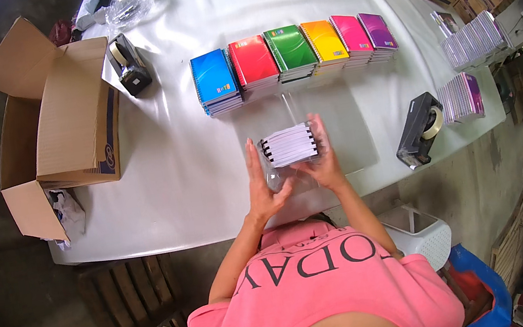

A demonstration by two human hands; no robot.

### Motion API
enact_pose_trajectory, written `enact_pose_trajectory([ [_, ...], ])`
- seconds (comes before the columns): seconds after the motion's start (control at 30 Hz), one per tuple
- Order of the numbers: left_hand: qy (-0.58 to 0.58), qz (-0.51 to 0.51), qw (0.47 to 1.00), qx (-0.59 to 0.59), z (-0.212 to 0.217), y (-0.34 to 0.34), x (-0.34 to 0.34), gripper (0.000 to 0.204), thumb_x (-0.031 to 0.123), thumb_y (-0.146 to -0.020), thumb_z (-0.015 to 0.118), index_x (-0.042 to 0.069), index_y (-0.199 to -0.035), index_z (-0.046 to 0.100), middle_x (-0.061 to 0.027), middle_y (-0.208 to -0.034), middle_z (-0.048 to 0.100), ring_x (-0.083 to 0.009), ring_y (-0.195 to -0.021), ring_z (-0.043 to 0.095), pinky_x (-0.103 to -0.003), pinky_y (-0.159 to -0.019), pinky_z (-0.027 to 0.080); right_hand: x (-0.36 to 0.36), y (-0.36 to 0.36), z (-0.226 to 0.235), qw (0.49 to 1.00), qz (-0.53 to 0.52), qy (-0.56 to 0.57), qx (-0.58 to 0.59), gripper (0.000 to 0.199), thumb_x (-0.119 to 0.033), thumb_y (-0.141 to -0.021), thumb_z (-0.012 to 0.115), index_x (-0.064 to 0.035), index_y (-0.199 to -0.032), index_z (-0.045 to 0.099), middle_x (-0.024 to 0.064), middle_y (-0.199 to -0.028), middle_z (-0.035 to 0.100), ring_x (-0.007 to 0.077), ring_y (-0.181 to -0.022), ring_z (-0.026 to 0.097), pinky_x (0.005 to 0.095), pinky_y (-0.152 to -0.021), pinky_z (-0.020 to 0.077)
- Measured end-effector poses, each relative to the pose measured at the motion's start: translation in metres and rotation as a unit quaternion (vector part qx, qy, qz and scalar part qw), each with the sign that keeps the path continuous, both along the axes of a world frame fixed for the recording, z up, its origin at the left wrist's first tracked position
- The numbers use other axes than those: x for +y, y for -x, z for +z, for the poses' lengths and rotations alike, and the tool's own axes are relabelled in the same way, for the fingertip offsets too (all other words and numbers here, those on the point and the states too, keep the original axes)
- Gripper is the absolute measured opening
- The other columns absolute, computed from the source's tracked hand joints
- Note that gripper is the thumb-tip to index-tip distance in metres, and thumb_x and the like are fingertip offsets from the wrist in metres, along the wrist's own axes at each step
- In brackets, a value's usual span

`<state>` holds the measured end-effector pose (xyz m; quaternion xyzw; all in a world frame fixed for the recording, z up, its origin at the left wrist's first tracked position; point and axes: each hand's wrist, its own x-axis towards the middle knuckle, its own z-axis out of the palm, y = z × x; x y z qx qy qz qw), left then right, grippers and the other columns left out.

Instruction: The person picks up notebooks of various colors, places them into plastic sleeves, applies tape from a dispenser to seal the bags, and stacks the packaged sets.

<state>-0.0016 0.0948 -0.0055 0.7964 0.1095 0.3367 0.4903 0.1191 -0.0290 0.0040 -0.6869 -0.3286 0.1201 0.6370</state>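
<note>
A small stack of spiral notebooks (289, 145) stands on edge in a clear plastic bag (275, 176), its white page edges facing up and dark binding showing at the sides. My right hand (323, 159) grips the stack's right side, thumb at the near edge and fingers along the bag. To the left of it, my left hand (265, 187) is held upright with fingers stretched, close against the bag. Beyond both hands runs a row of notebook piles: blue (213, 76), red (253, 60), green (290, 49), yellow (324, 41), pink (351, 35) and purple (378, 31).
An opened cardboard box (70, 118) stands at the left, beside a black tape dispenser (131, 67). Another tape dispenser (419, 131) sits at the right, near more notebook stacks (475, 42). Crumpled plastic (129, 8) lies at the far left of the white-covered table (164, 199).
</note>
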Motion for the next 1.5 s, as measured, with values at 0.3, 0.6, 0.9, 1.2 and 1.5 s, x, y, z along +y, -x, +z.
enact_pose_trajectory([
  [0.3,-0.367,-0.069,0.926,0.057,0.027,0.003,0.046,0.067,0.015,-0.066,0.061,0.019,-0.132,0.049,0.0026,-0.134,0.048,-0.0138,-0.124,0.045,-0.037,-0.094,0.034,-0.016,0.013,0.023,0.969,-0.019,0.121,-0.214,0.073,-0.005,-0.069,0.071,-0.0054,-0.136,0.041,0.0125,-0.143,0.039,0.0283,-0.132,0.037,0.0414,-0.11,0.025],
  [0.6,-0.423,-0.228,0.861,0.165,0.059,-0.012,0.073,0.085,0.027,-0.06,0.076,0.033,-0.136,0.04,0.0071,-0.138,0.042,-0.0092,-0.123,0.043,-0.044,-0.084,0.037,-0.014,0.013,0.036,0.999,-0.008,0.045,0.012,0.066,0.0,-0.07,0.068,-0.006,-0.132,0.045,0.0079,-0.134,0.05,0.0253,-0.128,0.043,0.0433,-0.11,0.0245],
  [0.9,-0.316,-0.291,0.898,0.096,0.063,-0.02,0.083,0.087,0.033,-0.062,0.071,0.022,-0.141,0.035,0.0007,-0.139,0.042,-0.0181,-0.118,0.046,-0.036,-0.081,0.04,-0.003,0.027,0.061,0.908,-0.038,0.294,-0.295,0.069,0.01,-0.074,0.051,-0.01,-0.138,0.036,-0.002,-0.137,0.047,0.015,-0.125,0.046,0.0609,-0.109,0.0067],
  [1.2,-0.383,-0.304,0.863,0.125,0.088,-0.035,0.087,0.078,0.041,-0.063,0.068,0.012,-0.132,0.047,-0.0028,-0.138,0.045,-0.0226,-0.106,0.052,-0.036,-0.085,0.041,-0.044,0.003,0.079,0.967,-0.158,0.157,-0.122,0.068,0.006,-0.073,0.053,-0.0057,-0.138,0.035,0.0129,-0.142,0.04,0.0257,-0.136,0.031,0.042,-0.111,0.0212],
  [1.5,-0.323,-0.328,0.874,0.157,0.091,-0.037,0.087,0.079,0.034,-0.057,0.069,0.015,-0.131,0.05,-0.0009,-0.139,0.046,-0.0303,-0.123,0.042,-0.046,-0.101,0.03,-0.225,-0.082,0.049,0.784,-0.51,0.23,0.268,0.048,-0.048,-0.086,0.058,-0.0083,-0.114,0.057,0.0033,-0.111,0.055,0.019,-0.093,0.046,0.0354,-0.084,0.0429],
])
